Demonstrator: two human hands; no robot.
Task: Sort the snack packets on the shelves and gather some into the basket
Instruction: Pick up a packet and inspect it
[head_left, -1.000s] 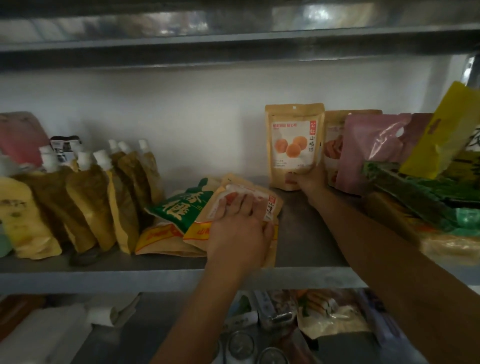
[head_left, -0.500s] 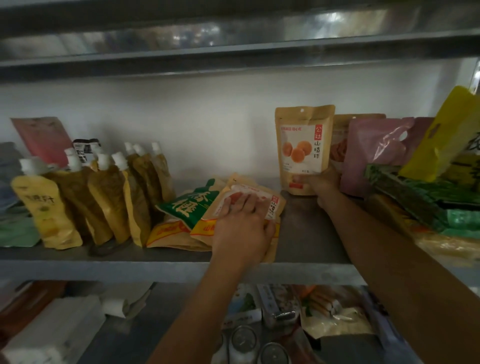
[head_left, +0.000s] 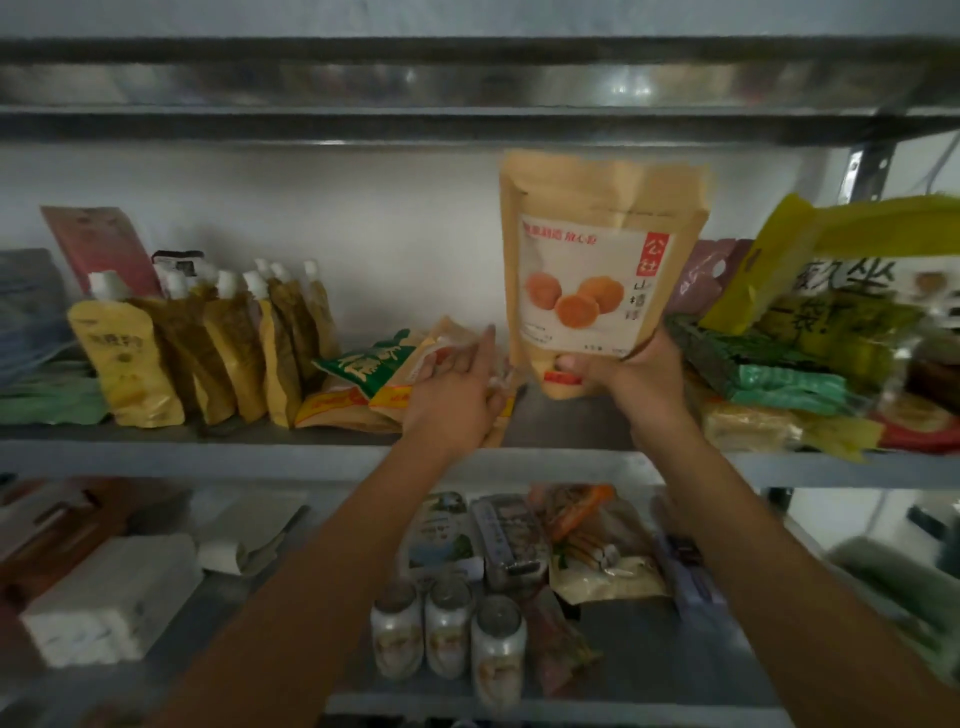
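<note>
My right hand (head_left: 631, 376) grips the bottom of a tan stand-up packet (head_left: 597, 265) printed with orange balls and holds it upright above the metal shelf (head_left: 208, 452). A second tan packet shows just behind it. My left hand (head_left: 457, 395) rests with straight fingers on a small heap of flat packets, among them a green and white one (head_left: 371, 364) and an orange-edged one (head_left: 332, 410). No basket is in view.
Yellow spout pouches (head_left: 208, 343) stand in a row on the left. Pink, yellow and green packets (head_left: 779, 358) are heaped on the right. On the shelf below lie three cans (head_left: 447, 639), assorted packets (head_left: 587, 545) and a white block (head_left: 104, 597).
My right hand has lifted the tan packet off the back of the shelf and drawn it up and toward me. My left hand has stayed on the heap.
</note>
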